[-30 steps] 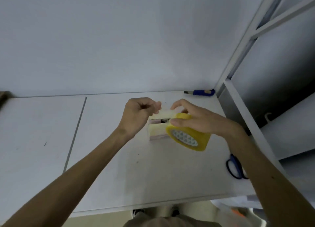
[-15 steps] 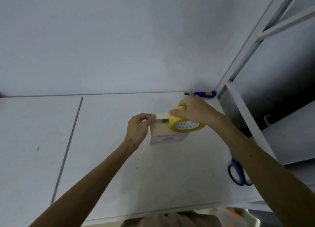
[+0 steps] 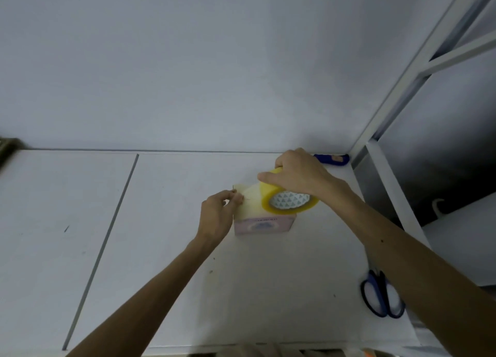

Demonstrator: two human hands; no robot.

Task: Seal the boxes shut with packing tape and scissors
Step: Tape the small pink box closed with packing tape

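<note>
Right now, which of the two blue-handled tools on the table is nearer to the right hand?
The blue utility knife by the back wall, just behind the right hand; the scissors lie farther off, beside the right forearm.

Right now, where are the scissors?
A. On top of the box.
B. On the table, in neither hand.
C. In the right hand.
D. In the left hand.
B: the scissors lie untouched on the table, while the right hand grips the tape roll and the left hand pinches the tape strip at the box.
</note>
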